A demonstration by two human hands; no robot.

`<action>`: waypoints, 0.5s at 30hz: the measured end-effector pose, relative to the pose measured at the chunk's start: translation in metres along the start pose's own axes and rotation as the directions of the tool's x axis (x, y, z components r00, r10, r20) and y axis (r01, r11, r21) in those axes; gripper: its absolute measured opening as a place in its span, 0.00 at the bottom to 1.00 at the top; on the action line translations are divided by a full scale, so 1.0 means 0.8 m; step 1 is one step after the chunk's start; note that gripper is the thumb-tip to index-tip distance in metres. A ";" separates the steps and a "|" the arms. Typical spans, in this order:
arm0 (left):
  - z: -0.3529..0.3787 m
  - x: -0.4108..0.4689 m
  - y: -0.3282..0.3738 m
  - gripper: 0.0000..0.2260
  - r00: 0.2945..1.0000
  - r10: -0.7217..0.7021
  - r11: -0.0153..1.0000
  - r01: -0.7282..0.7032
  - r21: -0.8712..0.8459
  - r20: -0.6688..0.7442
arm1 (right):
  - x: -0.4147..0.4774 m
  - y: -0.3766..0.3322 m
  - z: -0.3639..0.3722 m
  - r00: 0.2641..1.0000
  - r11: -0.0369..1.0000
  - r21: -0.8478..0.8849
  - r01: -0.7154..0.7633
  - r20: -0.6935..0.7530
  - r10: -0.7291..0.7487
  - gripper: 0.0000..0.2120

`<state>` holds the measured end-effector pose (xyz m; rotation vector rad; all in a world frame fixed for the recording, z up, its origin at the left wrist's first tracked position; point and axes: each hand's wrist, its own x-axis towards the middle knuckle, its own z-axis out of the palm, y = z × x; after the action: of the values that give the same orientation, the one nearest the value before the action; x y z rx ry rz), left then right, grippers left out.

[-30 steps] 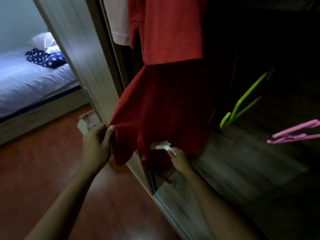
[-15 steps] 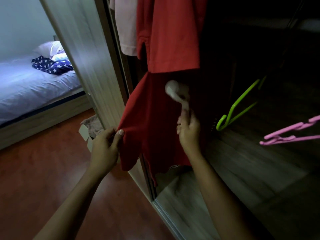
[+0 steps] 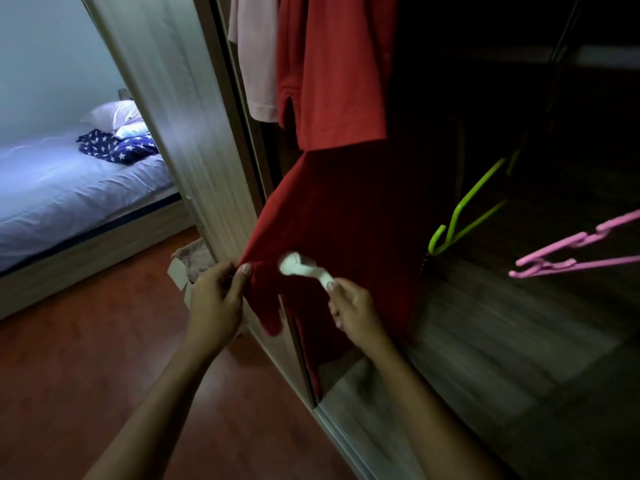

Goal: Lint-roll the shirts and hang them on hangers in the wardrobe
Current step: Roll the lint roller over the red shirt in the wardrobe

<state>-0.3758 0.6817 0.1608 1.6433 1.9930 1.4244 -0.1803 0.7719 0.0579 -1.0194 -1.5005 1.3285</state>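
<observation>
Hanging inside the open wardrobe (image 3: 485, 341), the red shirt (image 3: 332, 220) has its lower part drawn out to the left into a taut, slanted sheet. It is plain, deep red and darkens into shadow toward its right side. A shorter red panel (image 3: 339, 64) with a small side slit overlaps its top; I cannot tell whether that is the same garment or another.

The left grip (image 3: 216, 299) pinches the shirt's lower left edge between thumb and curled fingers, holding the cloth out past the wardrobe's opening. The right grip (image 3: 356, 313), below the shirt's middle, is wrapped round the handle of a white lint roller (image 3: 304, 270). The roller's head lies against the shirt's front, just right of the pinched edge, and is blurred.

A pale pink garment (image 3: 256, 64) hangs just left of the shirt's top. A wood-grain door panel (image 3: 194, 133) stands directly left of the shirt, close beside the stretched cloth. Right of the shirt, a green hanger (image 3: 464, 216) dangles bare in the dark interior, and a pink hanger (image 3: 571, 251) juts in farther right.

Behind the left grip, low and left of the shirt, sits a cardboard box (image 3: 180, 271) with cloth in it on the reddish wooden floor (image 3: 86, 358). Well left of the shirt is a bed (image 3: 69, 188) carrying a pillow (image 3: 110, 114) and a navy star-print cloth (image 3: 117, 147).
</observation>
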 end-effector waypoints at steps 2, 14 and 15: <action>-0.001 -0.002 0.003 0.09 1.000 0.010 1.000 -0.010 -0.011 -0.005 | 0.015 -0.019 -0.019 0.996 0.998 0.013 0.054 -0.068 -0.053 0.11; 0.004 -0.019 0.018 0.10 1.000 0.003 1.000 -0.003 -0.007 0.016 | 0.041 -0.002 -0.019 0.939 0.994 -0.067 0.083 -0.329 -0.100 0.14; 0.005 -0.019 0.017 0.11 1.000 0.005 1.000 -0.004 -0.011 0.018 | 0.035 0.020 -0.010 0.963 0.995 -0.095 0.037 -0.262 -0.061 0.13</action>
<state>-0.3586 0.6698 0.1631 1.6511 1.9695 1.4149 -0.1804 0.8021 0.0447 -1.1604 -1.3817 1.0511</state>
